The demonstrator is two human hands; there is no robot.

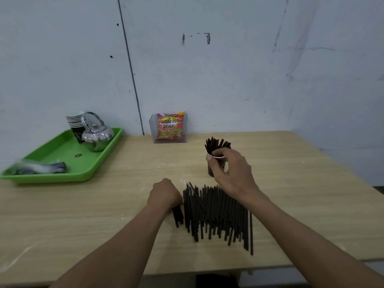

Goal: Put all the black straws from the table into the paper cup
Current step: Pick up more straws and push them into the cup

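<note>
Black straws (pixel 216 213) lay in a large flat pile on the wooden table (pixel 83 215), just in front of the person, far too many and too tightly overlapped to count. A second, smaller lot (pixel 217 144) already stood upright in the one dark paper cup (pixel 211 171) beyond the pile, its white rim showing between the fingers. Judged by the two lots, the task looked well under half done, with the bulk of the straws left on the table.

The right hand (pixel 230 169) was wrapped around the cup near its rim, thumb to the front, gripping it. The left hand (pixel 165 194) was closed into a fist over a small bundle of straws (pixel 178 215) at the pile's left edge, their ends sticking out below it toward the person.

Off to the left sat one green tray (pixel 62 177) bearing a stack of spare paper cups (pixel 75 121), one steel kettle (pixel 97 138) and a plastic-wrapped bundle (pixel 37 168). One packet of French fries snacks (pixel 170 127) stood in a clear holder by the wall.
</note>
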